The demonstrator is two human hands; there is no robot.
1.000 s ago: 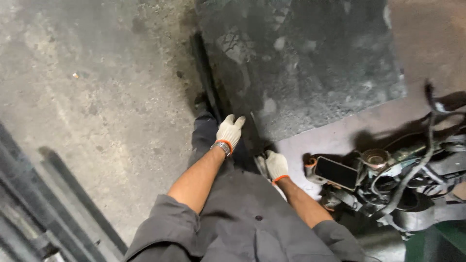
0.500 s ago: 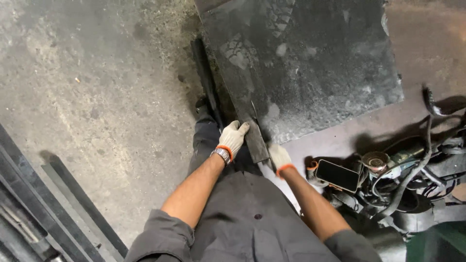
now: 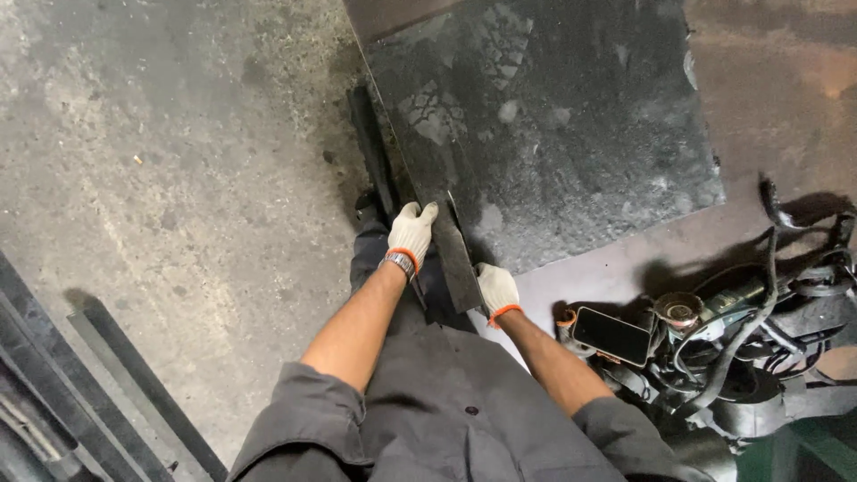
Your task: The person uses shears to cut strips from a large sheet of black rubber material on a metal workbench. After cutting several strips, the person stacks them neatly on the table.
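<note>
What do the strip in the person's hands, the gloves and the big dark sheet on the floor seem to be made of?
The flat strip looks like bare steel: dull grey, straight-edged, rigid. The gloves on the left hand and right hand look like knitted cotton, off-white with orange cuffs. The big sheet seems to be steel plate, dark and sooty with scuffed pale patches, though rubber cannot be ruled out.

A metalworking shop, judging by the floor. Bare, stained concrete floor [image 3: 161, 205] underfoot, with a large dark steel plate [image 3: 571, 116] laid flat on it. Steel bars [image 3: 134, 384] lying along the lower left edge. At the lower right corner, a tangle of black cables [image 3: 759, 348] and an angle grinder [image 3: 705, 312]. White work gloves [image 3: 411, 234] worn.
</note>
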